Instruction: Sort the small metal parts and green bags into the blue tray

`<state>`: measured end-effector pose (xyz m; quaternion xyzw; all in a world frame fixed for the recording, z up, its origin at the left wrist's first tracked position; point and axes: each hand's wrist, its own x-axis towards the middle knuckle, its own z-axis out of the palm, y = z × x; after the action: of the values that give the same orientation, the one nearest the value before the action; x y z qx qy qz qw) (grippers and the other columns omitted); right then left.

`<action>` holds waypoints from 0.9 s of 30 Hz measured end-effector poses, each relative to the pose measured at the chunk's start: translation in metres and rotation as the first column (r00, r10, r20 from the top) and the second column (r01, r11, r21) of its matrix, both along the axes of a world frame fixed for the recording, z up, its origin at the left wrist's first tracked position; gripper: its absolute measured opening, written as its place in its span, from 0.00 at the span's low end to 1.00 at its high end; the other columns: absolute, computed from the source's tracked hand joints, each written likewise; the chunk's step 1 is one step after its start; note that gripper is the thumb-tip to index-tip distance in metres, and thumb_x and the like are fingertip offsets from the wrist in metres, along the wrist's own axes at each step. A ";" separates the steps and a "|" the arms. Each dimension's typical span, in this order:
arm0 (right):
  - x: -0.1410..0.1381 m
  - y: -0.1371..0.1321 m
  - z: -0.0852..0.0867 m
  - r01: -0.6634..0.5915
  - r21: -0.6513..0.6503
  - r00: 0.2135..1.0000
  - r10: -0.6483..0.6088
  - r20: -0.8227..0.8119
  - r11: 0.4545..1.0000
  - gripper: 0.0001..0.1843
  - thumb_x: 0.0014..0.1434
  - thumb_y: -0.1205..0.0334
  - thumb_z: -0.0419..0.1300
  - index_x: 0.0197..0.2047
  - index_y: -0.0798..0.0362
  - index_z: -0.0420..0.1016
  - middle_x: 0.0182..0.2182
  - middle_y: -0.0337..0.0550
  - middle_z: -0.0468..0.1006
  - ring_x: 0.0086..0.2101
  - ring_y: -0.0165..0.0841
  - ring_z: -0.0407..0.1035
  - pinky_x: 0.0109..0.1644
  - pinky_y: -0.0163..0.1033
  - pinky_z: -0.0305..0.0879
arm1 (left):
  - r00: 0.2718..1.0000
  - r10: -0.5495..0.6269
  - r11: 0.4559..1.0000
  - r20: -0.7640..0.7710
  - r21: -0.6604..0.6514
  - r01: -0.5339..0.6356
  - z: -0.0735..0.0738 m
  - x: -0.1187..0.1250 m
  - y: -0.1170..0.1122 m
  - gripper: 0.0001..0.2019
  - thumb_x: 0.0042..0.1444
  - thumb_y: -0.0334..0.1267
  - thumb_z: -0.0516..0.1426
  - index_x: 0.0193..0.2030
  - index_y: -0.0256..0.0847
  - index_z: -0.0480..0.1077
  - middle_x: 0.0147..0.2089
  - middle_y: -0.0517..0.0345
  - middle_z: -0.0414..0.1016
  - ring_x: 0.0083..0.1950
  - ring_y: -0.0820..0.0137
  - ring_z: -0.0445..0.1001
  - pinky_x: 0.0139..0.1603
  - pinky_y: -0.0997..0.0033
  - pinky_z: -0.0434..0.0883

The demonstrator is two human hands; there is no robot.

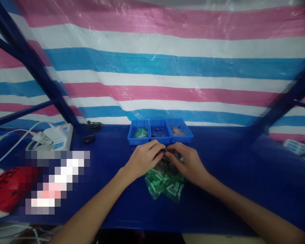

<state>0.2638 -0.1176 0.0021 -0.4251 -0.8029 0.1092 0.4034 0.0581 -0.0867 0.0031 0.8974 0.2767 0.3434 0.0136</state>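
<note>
My left hand (145,157) and my right hand (186,162) meet at the middle of the blue table (231,176), fingers curled and pinched together over a small dark part (165,162) that I cannot make out clearly. Just below the hands lies a pile of small green clear bags (165,184). Beyond the fingertips stand three blue bins side by side: the left bin (138,133) holds green pieces, the middle bin (159,132) holds small dark parts, and the right bin (180,131) holds pale pieces.
A white power strip (56,137) with cables sits at the back left, near two small black objects (93,125). A red and white bag (2,189) lies at the left edge. Dark blue frame bars (35,64) slant on both sides before a striped tarp (167,61).
</note>
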 end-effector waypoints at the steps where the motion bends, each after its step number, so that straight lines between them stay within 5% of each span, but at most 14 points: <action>1: 0.000 0.000 0.000 0.001 0.005 1.000 -0.001 -0.008 1.000 0.06 0.67 0.61 0.58 0.44 0.52 0.74 0.35 0.43 0.78 0.35 0.35 0.73 0.39 0.39 0.68 | 1.000 -0.001 1.000 0.007 -0.005 0.001 0.000 0.000 0.000 0.07 0.69 0.35 0.53 0.50 0.38 0.69 0.43 0.55 0.73 0.40 0.70 0.75 0.39 0.71 0.74; 6: -0.001 -0.001 0.002 -0.001 0.008 0.999 0.001 -0.045 1.000 0.04 0.66 0.63 0.59 0.43 0.52 0.74 0.34 0.43 0.78 0.33 0.34 0.73 0.37 0.38 0.69 | 0.999 -0.004 0.999 0.051 -0.037 0.006 0.000 0.001 -0.001 0.07 0.70 0.35 0.52 0.49 0.38 0.69 0.43 0.55 0.73 0.39 0.71 0.75 0.39 0.71 0.74; 15: 0.000 0.002 0.005 -0.063 -0.255 0.971 0.000 -0.239 0.965 0.08 0.64 0.57 0.61 0.38 0.51 0.78 0.32 0.40 0.80 0.32 0.33 0.73 0.35 0.37 0.69 | 1.000 0.001 1.000 0.029 -0.024 0.000 -0.001 0.002 -0.002 0.08 0.69 0.36 0.53 0.52 0.39 0.69 0.46 0.52 0.74 0.40 0.70 0.76 0.38 0.70 0.75; 22: 0.003 0.004 0.006 -0.048 -0.214 0.975 -0.001 -0.223 0.976 0.09 0.64 0.56 0.63 0.34 0.52 0.76 0.29 0.38 0.77 0.29 0.31 0.70 0.33 0.36 0.66 | 1.000 0.008 0.999 0.000 -0.053 -0.008 -0.002 0.004 -0.003 0.10 0.71 0.36 0.50 0.52 0.38 0.69 0.46 0.52 0.73 0.42 0.68 0.76 0.39 0.69 0.74; 27: 0.005 0.005 0.002 -0.052 -0.099 0.991 0.040 -0.125 0.994 0.03 0.64 0.62 0.62 0.41 0.51 0.74 0.34 0.41 0.78 0.33 0.33 0.73 0.35 0.37 0.70 | 0.989 -0.011 0.988 0.146 -0.153 0.034 0.000 0.005 -0.002 0.09 0.71 0.38 0.51 0.48 0.38 0.71 0.41 0.54 0.73 0.38 0.70 0.73 0.38 0.70 0.72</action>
<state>0.2687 -0.1128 0.0045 -0.4190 -0.7795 0.1854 0.4271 0.0633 -0.0892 0.0032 0.8694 0.2906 0.3850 0.1070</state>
